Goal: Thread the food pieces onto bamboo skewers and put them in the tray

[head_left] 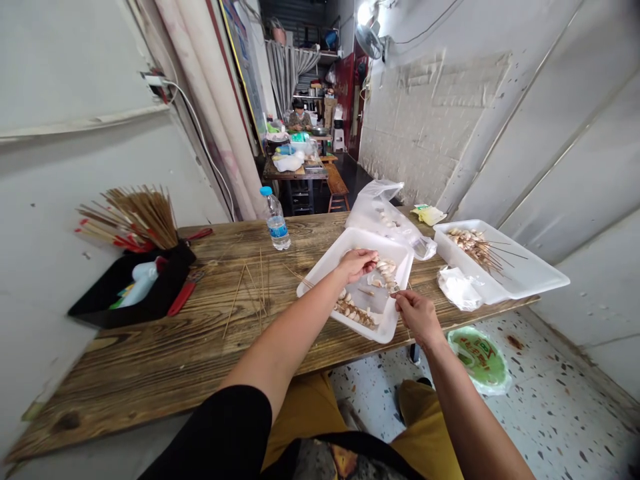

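Note:
A white plastic tray [320, 270] on the table holds pale food pieces, perhaps garlic cloves. My left hand [359, 265] reaches over its middle, fingers pinched at one pale piece by the far side. Close to the tray's right rim, my right hand [417, 313] is closed in a pinch, with what looks like a thin bamboo skewer partly hidden by the fingers. More pale pieces [386, 268] lie between the two hands. Along the near side rest filled skewers [354, 311], their bare ends pointing out past the left rim.
Loose bamboo skewers [261, 293] and a water bottle [277, 223] are on the wooden table [190, 340]. A black box [170, 267] holds skewer bundles. To the right are a plastic bag [373, 207] and a second white tray [525, 270]. A green-lined bin [477, 360] stands on the floor.

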Tool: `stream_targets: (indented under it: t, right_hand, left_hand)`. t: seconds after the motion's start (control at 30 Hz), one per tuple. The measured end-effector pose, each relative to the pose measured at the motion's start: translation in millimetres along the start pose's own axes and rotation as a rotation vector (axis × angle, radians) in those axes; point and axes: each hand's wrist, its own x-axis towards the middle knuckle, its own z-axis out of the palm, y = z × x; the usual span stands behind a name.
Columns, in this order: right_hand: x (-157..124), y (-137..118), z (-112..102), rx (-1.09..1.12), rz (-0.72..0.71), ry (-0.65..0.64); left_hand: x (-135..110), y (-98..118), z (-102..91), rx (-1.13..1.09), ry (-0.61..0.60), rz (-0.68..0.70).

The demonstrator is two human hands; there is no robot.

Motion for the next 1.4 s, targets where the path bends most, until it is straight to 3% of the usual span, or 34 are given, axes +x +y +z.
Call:
stream_targets:
  t: [0.37,0.73,1.4]
  right_hand:
    - [3,3,0,0.019,0.004,0.009]
    - [1,-4,-1,0.018,0.033,-0.014]
    - [4,-8,-2,0.018,0.047,-0.018]
  left_hand:
    - [0,1,-5.4,-0.026,-0.202,-0.006]
    - [-3,0,-6.1,-0.077,0.065,0.122]
    - [-6,1,-2.9,0.113,0.094,0.206]
